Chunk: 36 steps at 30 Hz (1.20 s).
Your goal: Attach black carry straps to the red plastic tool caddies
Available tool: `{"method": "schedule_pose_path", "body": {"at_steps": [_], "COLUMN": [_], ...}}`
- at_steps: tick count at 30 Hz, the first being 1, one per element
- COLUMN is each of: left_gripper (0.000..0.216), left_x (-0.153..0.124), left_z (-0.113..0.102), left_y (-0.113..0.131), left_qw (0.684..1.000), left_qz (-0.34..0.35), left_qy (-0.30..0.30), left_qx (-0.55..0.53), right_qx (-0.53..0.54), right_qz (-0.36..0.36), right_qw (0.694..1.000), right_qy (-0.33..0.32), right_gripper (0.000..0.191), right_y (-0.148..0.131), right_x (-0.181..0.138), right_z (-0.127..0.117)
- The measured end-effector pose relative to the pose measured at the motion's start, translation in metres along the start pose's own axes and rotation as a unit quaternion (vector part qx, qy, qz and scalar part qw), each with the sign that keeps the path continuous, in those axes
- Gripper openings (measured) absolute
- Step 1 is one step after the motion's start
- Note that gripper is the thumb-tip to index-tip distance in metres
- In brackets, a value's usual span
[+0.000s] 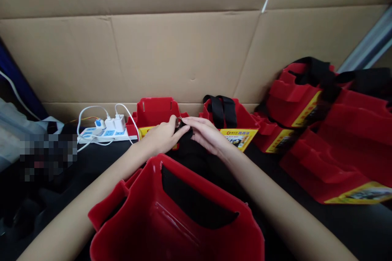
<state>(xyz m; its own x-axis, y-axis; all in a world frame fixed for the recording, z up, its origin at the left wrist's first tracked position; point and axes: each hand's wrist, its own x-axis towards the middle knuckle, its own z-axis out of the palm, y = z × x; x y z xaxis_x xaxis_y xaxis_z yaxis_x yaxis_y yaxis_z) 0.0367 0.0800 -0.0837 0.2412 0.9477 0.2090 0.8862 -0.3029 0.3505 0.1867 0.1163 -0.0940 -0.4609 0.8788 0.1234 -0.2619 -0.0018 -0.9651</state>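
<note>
A red plastic box (137, 228) stands close in front of me, its open top facing me. Black webbing (196, 200) runs through slots in its far wall. Just beyond that wall both hands meet at a black strap (185, 133). My left hand (163, 136) is closed on the strap, thumb pressed along it, beside a small metal ring or buckle (179, 121). My right hand (208, 132) pinches the same strap from the right, fingers bent round it. The strap's lower run is lost against the dark surface.
Behind the hands stand two more red boxes (157, 108) with yellow labels, one with black straps (224, 111). Other strapped red boxes (301, 94) are piled at right. A white power strip (107, 135) with chargers and cables lies left. A cardboard wall (183, 57) closes off the back.
</note>
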Motion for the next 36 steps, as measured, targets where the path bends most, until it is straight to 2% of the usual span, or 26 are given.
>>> {"method": "schedule_pose_path", "body": {"at_steps": [3,7,13,18,25,29,36], "left_gripper": [0.039,0.026,0.028,0.03,0.032,0.032,0.029], "left_x": [0.001,0.001,-0.002,0.0,0.007,0.005,0.002], "left_z": [-0.002,-0.004,-0.007,-0.006,0.001,0.0,-0.007], "left_y": [-0.002,-0.001,0.002,-0.001,-0.01,-0.009,-0.006], "left_qw": [0.996,0.992,0.99,0.993,0.999,0.998,0.996], "left_qz": [0.036,0.047,0.061,0.029,-0.02,-0.023,-0.015], "left_qy": [0.011,0.03,0.046,0.05,0.006,-0.012,-0.02], "left_qx": [0.082,0.112,0.121,0.102,0.048,0.05,0.084], "right_qx": [-0.02,-0.037,-0.013,-0.048,-0.117,-0.155,-0.214], "right_qz": [0.012,0.011,-0.018,-0.075,-0.132,-0.127,-0.162], "right_qw": [1.0,0.999,1.0,0.996,0.984,0.98,0.96], "right_qy": [-0.011,-0.006,0.011,0.01,-0.005,-0.014,0.08], "right_gripper": [0.016,0.016,0.02,0.024,0.017,0.017,0.019], "right_y": [-0.003,-0.006,-0.008,-0.005,0.0,0.006,0.001], "right_x": [0.0,-0.001,-0.003,-0.004,-0.004,-0.002,0.005], "right_z": [-0.003,-0.004,0.004,0.008,0.009,0.011,-0.002]}}
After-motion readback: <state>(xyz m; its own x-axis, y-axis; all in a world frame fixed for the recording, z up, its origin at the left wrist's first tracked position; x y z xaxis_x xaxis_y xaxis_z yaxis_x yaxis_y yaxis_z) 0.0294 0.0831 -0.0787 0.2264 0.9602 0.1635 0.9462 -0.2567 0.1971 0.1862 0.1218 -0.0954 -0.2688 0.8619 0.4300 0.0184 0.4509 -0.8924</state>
